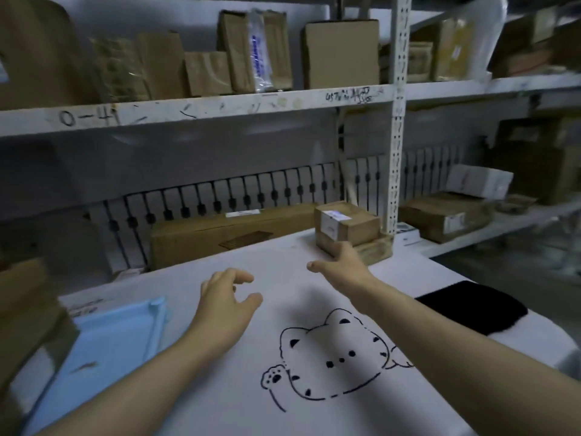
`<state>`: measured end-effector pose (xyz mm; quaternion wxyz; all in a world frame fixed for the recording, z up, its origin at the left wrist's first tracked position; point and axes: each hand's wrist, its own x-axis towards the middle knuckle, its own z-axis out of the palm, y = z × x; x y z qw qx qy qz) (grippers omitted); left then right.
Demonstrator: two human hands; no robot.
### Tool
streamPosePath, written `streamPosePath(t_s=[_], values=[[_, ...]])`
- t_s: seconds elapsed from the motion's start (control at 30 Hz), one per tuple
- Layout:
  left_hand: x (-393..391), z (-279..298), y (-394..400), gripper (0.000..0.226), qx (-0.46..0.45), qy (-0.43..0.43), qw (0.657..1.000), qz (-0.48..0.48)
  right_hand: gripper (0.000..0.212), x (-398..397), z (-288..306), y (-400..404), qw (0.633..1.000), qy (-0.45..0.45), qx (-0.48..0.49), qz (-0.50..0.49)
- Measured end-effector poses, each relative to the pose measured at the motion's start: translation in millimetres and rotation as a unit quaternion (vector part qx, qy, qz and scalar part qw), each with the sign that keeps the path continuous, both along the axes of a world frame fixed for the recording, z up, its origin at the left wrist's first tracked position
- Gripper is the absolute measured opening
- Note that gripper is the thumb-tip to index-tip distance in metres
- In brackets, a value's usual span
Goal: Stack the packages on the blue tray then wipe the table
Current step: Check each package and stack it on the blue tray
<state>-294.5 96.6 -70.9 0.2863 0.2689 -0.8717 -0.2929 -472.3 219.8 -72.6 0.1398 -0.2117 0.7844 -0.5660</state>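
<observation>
A small brown package (349, 223) with a white label sits on top of a flatter brown package (375, 250) at the table's far right corner. My right hand (341, 259) reaches out to these two, its fingers at the front of the lower package and the thumb spread wide. My left hand (228, 297) hovers over the middle of the white table (283, 278), fingers loosely curled and holding nothing. The light blue tray (119, 338) lies at the near left of the table. Part of a brown box (28, 309) covers the tray's left end.
A black cloth (471, 306) lies at the table's right edge. A cartoon animal is drawn on the table top. A long cardboard box (232, 234) lies behind the table. Metal shelves above and to the right hold several cardboard boxes, with an upright post (396, 121) close by.
</observation>
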Motion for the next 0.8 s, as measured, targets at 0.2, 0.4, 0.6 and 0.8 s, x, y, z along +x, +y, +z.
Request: streamPosePath(t_s=[0.2,0.4,0.6,0.8], values=[[-50.6,-33.2,-2.4,0.019,0.112,-0.033,0.993,-0.011,0.108,-70.0,-23.8,15.2,0.984,0.044,0.071,-0.160],[-81.1,-45.1,-4.3,0.019,0.169,-0.027,0.985,0.000,0.148,-121.0,-34.0,2.7,0.976,0.096,0.113,-0.162],[-85.8,-57.5,-7.2,0.018,0.193,-0.026,0.981,0.015,0.153,-151.9,-47.5,-7.2,0.967,0.103,0.185,-0.139],[-78.7,-57.9,-10.3,0.018,0.213,-0.009,0.977,0.028,0.130,-162.7,-52.0,-11.1,0.970,0.117,0.148,-0.153]])
